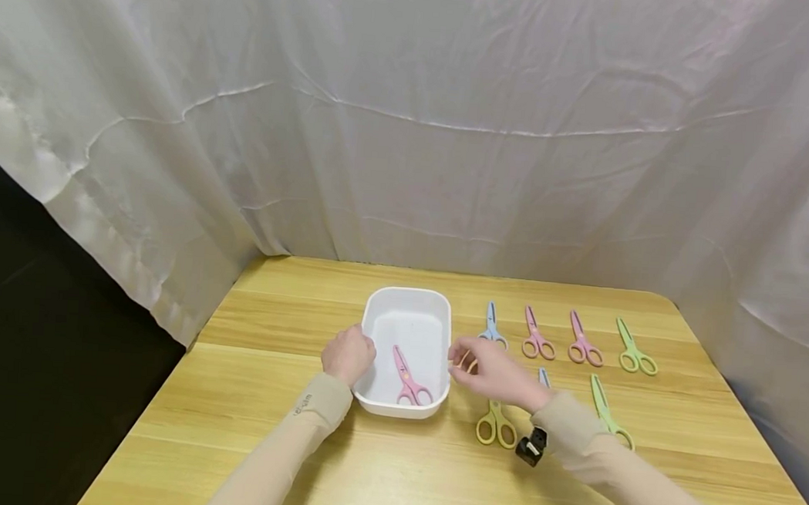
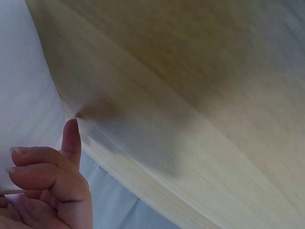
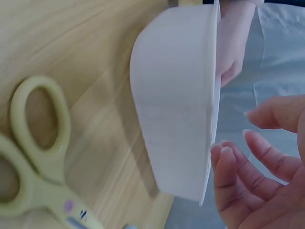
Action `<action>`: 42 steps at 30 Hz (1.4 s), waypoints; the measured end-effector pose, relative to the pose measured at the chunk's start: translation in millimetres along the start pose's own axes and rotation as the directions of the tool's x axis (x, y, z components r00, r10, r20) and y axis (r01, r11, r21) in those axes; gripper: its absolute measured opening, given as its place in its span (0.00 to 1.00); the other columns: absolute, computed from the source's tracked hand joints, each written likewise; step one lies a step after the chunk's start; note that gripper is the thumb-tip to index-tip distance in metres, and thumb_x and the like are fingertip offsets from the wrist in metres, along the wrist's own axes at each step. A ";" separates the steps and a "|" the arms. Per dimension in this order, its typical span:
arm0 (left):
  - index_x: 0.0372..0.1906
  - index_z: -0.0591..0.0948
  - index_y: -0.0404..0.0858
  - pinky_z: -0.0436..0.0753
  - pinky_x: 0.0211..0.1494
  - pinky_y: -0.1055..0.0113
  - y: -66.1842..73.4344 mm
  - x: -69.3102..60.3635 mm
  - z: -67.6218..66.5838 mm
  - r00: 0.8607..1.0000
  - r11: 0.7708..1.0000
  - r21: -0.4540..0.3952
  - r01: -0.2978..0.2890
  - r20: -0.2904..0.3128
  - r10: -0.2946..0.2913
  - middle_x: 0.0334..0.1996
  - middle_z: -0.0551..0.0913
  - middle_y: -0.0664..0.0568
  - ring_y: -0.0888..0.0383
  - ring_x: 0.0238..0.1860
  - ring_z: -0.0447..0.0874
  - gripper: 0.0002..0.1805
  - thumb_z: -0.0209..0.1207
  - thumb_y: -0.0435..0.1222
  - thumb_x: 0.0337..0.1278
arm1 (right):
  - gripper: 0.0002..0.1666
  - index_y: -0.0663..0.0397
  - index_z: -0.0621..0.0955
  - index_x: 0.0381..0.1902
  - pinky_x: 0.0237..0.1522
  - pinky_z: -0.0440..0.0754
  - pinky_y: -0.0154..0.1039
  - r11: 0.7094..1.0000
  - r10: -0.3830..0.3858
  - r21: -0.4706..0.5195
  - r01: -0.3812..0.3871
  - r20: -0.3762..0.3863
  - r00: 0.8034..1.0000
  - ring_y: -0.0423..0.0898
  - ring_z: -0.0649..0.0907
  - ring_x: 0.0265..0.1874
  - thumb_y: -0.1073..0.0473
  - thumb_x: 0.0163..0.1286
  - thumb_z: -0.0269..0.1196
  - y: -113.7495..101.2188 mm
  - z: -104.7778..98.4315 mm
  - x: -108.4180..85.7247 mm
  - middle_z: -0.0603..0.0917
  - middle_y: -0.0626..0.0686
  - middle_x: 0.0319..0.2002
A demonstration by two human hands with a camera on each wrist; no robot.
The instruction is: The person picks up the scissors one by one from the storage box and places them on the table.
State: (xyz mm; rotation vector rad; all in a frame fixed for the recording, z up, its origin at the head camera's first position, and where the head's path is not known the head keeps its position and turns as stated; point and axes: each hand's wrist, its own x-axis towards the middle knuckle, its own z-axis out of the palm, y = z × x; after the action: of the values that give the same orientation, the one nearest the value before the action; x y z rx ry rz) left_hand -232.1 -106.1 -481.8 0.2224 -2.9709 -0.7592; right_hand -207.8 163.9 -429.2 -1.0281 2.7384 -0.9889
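Note:
My left hand grips the left rim of a white plastic tub. In the left wrist view its fingers curl at the tub's edge. Inside the tub lies a pair of pink scissors, handles toward me. Just off the tub's right rim, my right hand hovers with fingers loosely bent and nothing between them. Beneath that hand lie yellow scissors, their handles large in the right wrist view. Blue scissors show only partly behind the right wrist; the forearm partly covers green scissors.
A back row on the wooden table holds blue scissors, two pink pairs, and green scissors at the right. A pale curtain hangs behind the table. A black device sits at my right wrist.

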 end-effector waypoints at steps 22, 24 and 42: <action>0.50 0.82 0.30 0.84 0.33 0.53 1.8 -0.3 -1.2 1.000 1.000 0.012 0.017 0.007 -0.017 0.32 0.86 0.40 0.46 0.30 0.84 0.18 0.51 0.38 0.66 | 0.12 0.59 0.82 0.47 0.48 0.86 0.44 0.982 -0.094 -0.152 0.108 0.100 0.991 0.52 0.85 0.43 0.60 0.66 0.65 -19.2 46.6 25.1 0.83 0.55 0.46; 0.50 0.82 0.30 0.84 0.33 0.53 1.9 -0.3 -1.3 1.000 1.000 0.014 0.017 0.007 -0.018 0.32 0.86 0.40 0.46 0.30 0.84 0.18 0.52 0.38 0.66 | 0.12 0.58 0.82 0.47 0.46 0.85 0.43 0.982 -0.089 -0.156 0.106 0.109 0.990 0.51 0.84 0.42 0.59 0.68 0.65 -19.6 49.8 26.0 0.83 0.55 0.46; 0.50 0.82 0.30 0.84 0.34 0.51 1.2 0.2 -0.1 1.000 1.000 0.023 0.020 0.006 -0.020 0.33 0.86 0.39 0.45 0.32 0.85 0.17 0.52 0.38 0.66 | 0.14 0.50 0.84 0.48 0.32 0.76 0.35 0.953 -0.069 -0.277 0.125 0.203 0.977 0.40 0.77 0.33 0.51 0.68 0.67 -25.4 60.5 35.7 0.82 0.51 0.44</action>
State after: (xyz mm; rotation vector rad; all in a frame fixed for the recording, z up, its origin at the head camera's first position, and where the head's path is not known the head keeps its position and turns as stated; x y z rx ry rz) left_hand -232.5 -105.1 -481.1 0.2524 -2.9894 -0.7299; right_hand -205.3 94.4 -456.5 -1.2369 2.7438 -0.4726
